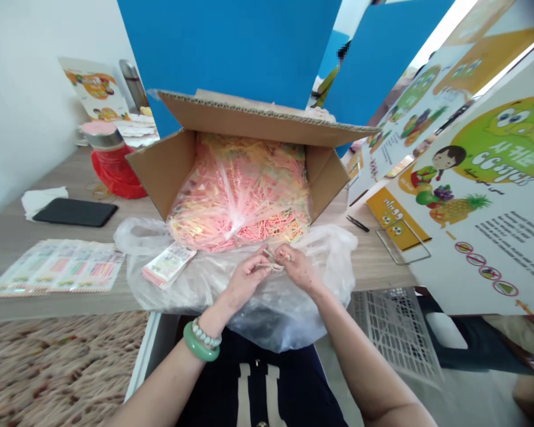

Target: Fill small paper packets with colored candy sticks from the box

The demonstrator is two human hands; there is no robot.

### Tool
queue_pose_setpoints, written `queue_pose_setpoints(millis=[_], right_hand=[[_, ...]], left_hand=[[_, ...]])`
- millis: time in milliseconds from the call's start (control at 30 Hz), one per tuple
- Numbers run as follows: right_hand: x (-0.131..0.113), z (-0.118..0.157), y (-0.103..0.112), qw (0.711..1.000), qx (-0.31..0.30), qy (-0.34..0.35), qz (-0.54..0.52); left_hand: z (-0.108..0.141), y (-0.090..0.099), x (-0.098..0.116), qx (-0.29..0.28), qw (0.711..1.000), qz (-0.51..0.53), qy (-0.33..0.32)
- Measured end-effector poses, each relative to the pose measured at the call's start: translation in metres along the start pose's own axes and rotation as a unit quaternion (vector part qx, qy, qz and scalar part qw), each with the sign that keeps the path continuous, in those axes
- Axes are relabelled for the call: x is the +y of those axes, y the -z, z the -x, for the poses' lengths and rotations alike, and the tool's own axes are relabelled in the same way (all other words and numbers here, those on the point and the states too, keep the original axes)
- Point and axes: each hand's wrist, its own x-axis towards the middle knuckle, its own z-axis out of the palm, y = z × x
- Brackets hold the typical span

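My left hand (244, 279) and my right hand (299, 268) are close together over a clear plastic sheet or bag (213, 287) at the table's front edge. The fingers of both are pinched on a few thin, pale green and whitish sticks (272, 266), too small to make out fully. Just beyond them, an open cardboard box (258, 121) lies with its mouth towards me. Inside it, a clear bag of thin pink, yellow and green sticks (244, 190) bulges out, gathered to a twist at the front. Left of my hands lies a small stack of printed packets (169, 265).
A row of printed packets (57, 267) and a black phone (75, 212) lie on the left, with a red-wrapped jar (115, 163) behind. Black tweezers or snips (357, 223) lie at right, near large printed cartons (485, 196). A blue partition (231, 47) stands behind.
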Motion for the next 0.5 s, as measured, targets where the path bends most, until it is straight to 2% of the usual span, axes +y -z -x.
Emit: queue_pose_setpoints(millis=[100, 133, 200, 267, 400, 500], right_hand=[[-0.01, 0.006, -0.01, 0.997, -0.006, 0.009, 0.072], [-0.011, 0.008, -0.014, 0.997, -0.003, 0.019, 0.071], [-0.009, 0.007, -0.021, 0.998, 0.011, 0.046, 0.038], [-0.002, -0.003, -0.03, 0.998, 0.032, 0.052, -0.011], [0.011, -0.029, -0.049, 0.991, 0.047, 0.073, -0.106], [0.015, -0.037, -0.06, 0.982, 0.078, 0.097, -0.144]], left_hand=[[-0.001, -0.011, 0.004, 0.039, 0.995, 0.089, 0.019], [-0.001, -0.016, 0.003, 0.068, 0.989, 0.128, 0.032], [-0.002, -0.026, -0.004, 0.106, 0.969, 0.21, 0.073], [-0.01, -0.029, -0.017, 0.105, 0.958, 0.255, 0.08], [-0.027, -0.018, -0.037, 0.096, 0.966, 0.239, 0.031], [-0.03, -0.005, -0.044, 0.055, 0.981, 0.184, -0.003]])
